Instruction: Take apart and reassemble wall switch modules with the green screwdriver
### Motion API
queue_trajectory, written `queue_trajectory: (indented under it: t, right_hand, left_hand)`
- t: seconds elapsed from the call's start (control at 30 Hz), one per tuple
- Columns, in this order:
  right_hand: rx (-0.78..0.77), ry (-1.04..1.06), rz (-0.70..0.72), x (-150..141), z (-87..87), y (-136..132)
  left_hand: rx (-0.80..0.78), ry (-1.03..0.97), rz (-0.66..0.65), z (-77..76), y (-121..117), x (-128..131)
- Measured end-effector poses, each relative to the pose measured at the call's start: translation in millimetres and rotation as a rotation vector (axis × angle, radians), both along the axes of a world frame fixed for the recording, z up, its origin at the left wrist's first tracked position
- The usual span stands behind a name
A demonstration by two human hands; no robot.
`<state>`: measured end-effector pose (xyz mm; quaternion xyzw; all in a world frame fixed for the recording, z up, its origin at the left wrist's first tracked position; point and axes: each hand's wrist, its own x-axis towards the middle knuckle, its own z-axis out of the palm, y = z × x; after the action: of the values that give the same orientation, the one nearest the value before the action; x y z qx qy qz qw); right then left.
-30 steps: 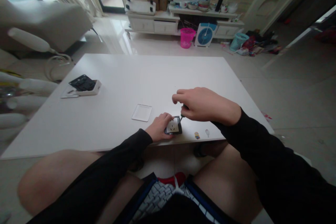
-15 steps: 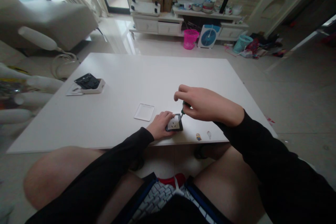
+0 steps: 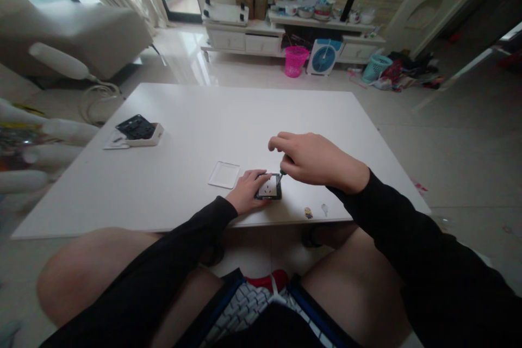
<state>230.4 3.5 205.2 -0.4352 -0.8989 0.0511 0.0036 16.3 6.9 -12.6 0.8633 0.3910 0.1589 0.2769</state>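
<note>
Near the front edge of the white table (image 3: 183, 119) lies a wall socket (image 3: 268, 187), with a white face and a dark frame. My left hand (image 3: 247, 191) grips it from the left, fingers along its top and side. Above its right edge, my right hand (image 3: 312, 159) is closed around a screwdriver (image 3: 283, 173) with a dark green handle. The shaft slants down to the frame's right side, and most of the handle is hidden by my fingers. A square white cover frame (image 3: 224, 174) lies flat just left of my left hand.
Toward the table's left end, dark plates (image 3: 136, 126) rest on a white box (image 3: 151, 136). Two small stickers, one a yellow figure (image 3: 308, 212), sit near the front edge. Beyond the table stand a pink basket (image 3: 296, 61) and a blue fan (image 3: 324, 57).
The view first shifted slightly, then held steady. In the last half second the socket turned a little and both hands moved slightly left. The screwdriver stays at the socket's right side.
</note>
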Motion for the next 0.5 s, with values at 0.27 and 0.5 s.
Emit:
queue_trajectory:
  t: [0.27,0.5]
  right_hand:
    - [0.028,0.008,0.004,-3.6,-2.0,-0.4]
    - [0.132,-0.144,-0.155,-2.9,-2.8,1.0]
  left_hand:
    - [0.012,-0.026,-0.014,-3.6,2.2,-0.1]
    - [-0.010,-0.007,0.008,5.7,-1.5,2.8]
